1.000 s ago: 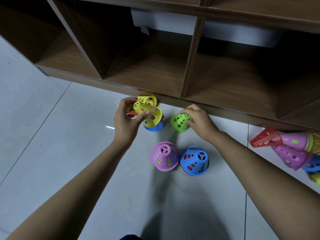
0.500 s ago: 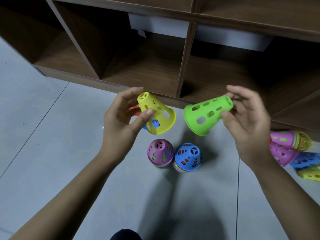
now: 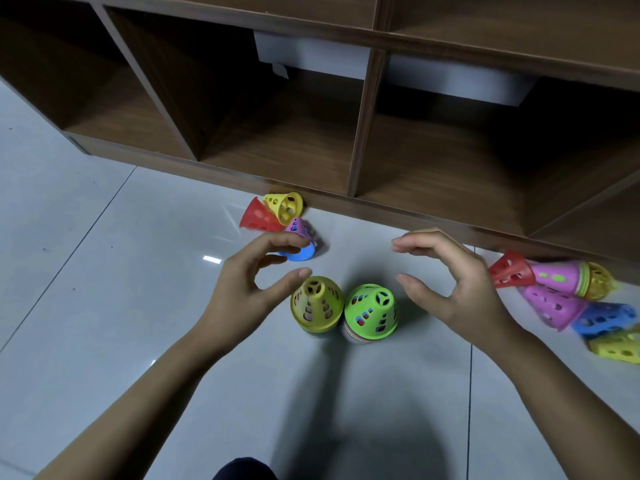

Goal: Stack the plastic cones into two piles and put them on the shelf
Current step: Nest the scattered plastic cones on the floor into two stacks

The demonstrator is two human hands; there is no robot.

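Head view shows us two piles of plastic cones standing side by side on the grey floor [image 3: 104,323], right in the middle. The left pile [image 3: 311,335] has a yellow cone [image 3: 315,303] on top. The right pile [image 3: 360,337] has a green cone [image 3: 371,313] on top. Both piles stand up straight with the small end up. They are so close that we cannot tell if they touch.

We see the left hand [image 3: 242,292] at nine o'clock from the piles. Its fingers are bent in a wide C with the thumb apart from them, and it holds nothing. The thumb tip is just above the top of the yellow cone; we cannot tell if it touches. The right hand [image 3: 450,285] is at three o'clock from the piles. It makes the same wide C, holds nothing, and is apart from the green cone.

At twelve o'clock from the piles, four loose cones lie close to the bottom edge of the brown shelf [image 3: 363,133]: a red cone [image 3: 258,218], a small yellow cone [image 3: 285,206], a pink cone [image 3: 299,228] and a blue cone [image 3: 301,253]. The left hand's fingers hide part of the blue one.

Far out at three o'clock we see a heap of cones [image 3: 557,292] lying on their sides, red, pink, blue and yellow, some pushed into each other.
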